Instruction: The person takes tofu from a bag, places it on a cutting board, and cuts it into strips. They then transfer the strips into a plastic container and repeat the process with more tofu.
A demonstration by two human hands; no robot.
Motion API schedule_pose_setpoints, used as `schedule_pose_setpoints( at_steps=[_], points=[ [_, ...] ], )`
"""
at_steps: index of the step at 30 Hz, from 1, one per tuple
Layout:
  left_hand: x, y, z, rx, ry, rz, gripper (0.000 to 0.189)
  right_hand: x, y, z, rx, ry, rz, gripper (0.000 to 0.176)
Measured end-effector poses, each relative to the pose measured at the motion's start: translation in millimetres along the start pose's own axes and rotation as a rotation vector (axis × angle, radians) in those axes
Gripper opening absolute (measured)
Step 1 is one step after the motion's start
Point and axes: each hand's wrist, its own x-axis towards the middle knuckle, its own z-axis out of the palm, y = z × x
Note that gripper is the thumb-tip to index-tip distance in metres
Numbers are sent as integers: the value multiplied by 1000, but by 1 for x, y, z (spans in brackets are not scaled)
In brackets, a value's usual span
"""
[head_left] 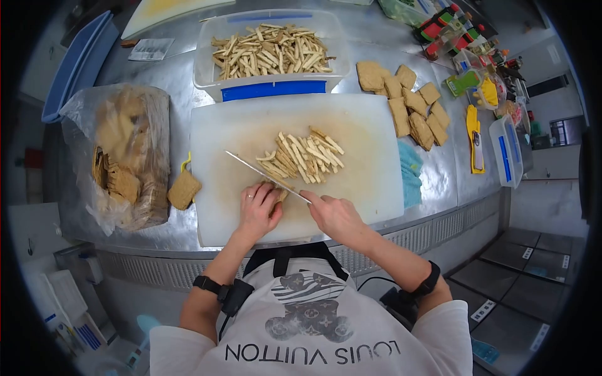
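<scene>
My right hand [335, 218] grips the handle of a knife [251, 167], whose long blade slants up to the left over the white cutting board [216, 135]. Under the blade's near side, my left hand [258, 208] has its fingers curled and pressed on a light brown piece [283, 195], mostly hidden by fingers and blade. Just beyond the blade lies a loose pile of cut tan strips [307, 155] on the board.
Behind the board, a clear bin [202, 66] holds many strips. Brown slabs [414, 100] and a teal cloth [410, 172] lie right. A plastic bag of slabs [150, 156] stands left, beside a single slab [184, 190]. Yellow gloves [474, 141] and bottles [436, 28] are farther right.
</scene>
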Motion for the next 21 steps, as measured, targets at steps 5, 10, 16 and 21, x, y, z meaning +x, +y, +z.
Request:
schedule_pose_setpoints(
  at_steps=[5, 10, 16, 21],
  points=[
    [-6, -4, 3, -6, -11, 21, 31, -17, -15, -17, -57, -91, 34, 33],
    [-2, -4, 3, 1, 23, 26, 28, 5, -6, 20, -81, -21, 12, 35],
    [-6, -5, 2, -23, 11, 22, 27, -11, -9, -16, -35, -62, -16, 34],
    [-8, -6, 4, -19, 23, 27, 29, -3, -7, 9, -29, -70, 14, 32]
  ],
)
